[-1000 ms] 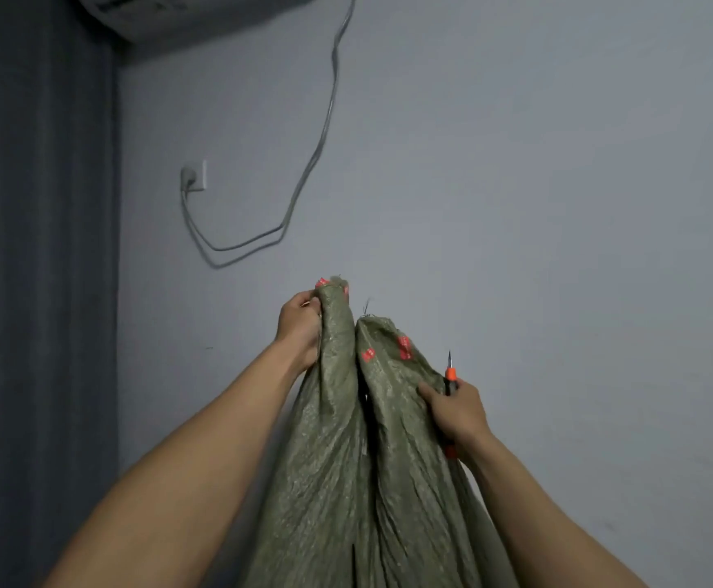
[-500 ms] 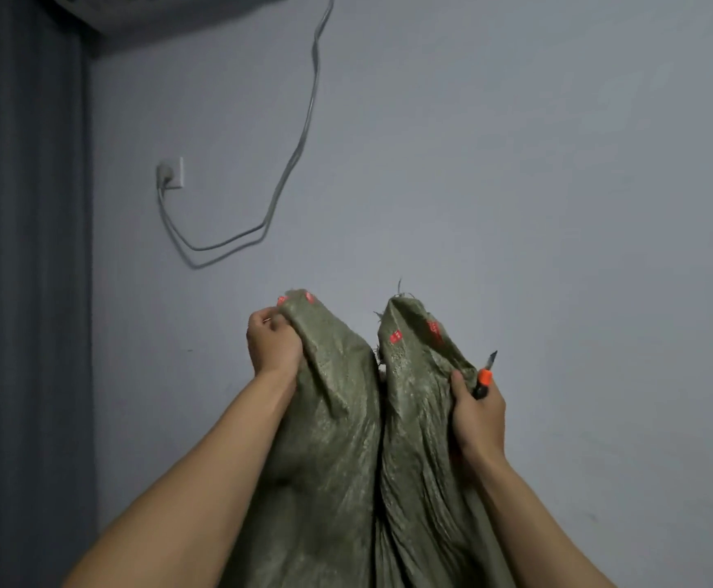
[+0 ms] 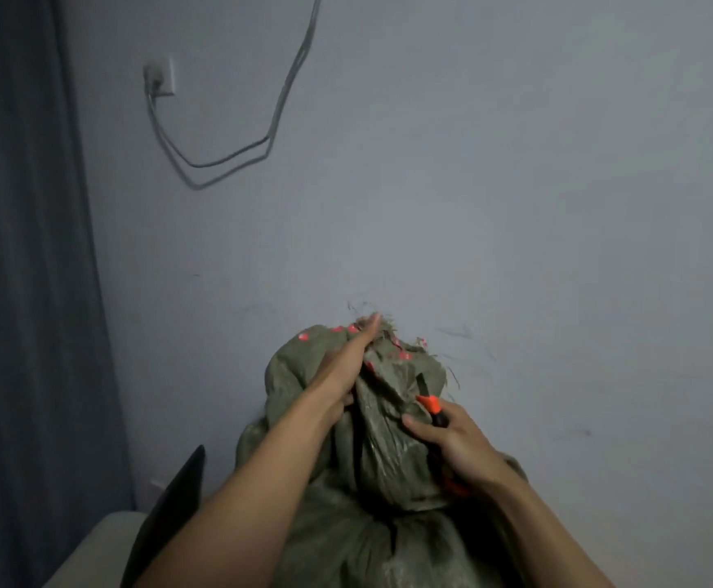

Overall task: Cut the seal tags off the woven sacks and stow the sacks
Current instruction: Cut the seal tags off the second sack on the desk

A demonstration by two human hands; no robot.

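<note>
An olive-green woven sack (image 3: pixel 393 451) is bunched up in front of me against the wall, with frayed threads at its top. Small red seal tags (image 3: pixel 405 356) dot its upper folds. My left hand (image 3: pixel 344 367) lies on the sack's top with fingers stretched straight, pressing into a fold. My right hand (image 3: pixel 456 443) grips an orange-and-black cutter (image 3: pixel 433 411), blade end pointing up against the fabric, while its thumb rests on the sack.
A grey wall stands close behind the sack. A wall socket (image 3: pixel 164 78) with a looping cable (image 3: pixel 236 159) is at upper left. A dark curtain (image 3: pixel 19 248) hangs at left. A dark flat panel (image 3: pixel 172 502) leans on a pale surface (image 3: pixel 91 545) at lower left.
The sack has dropped lower and is now crumpled together. My left hand went from gripping one raised corner to lying flat on the top. My right hand moved inward with the cutter.
</note>
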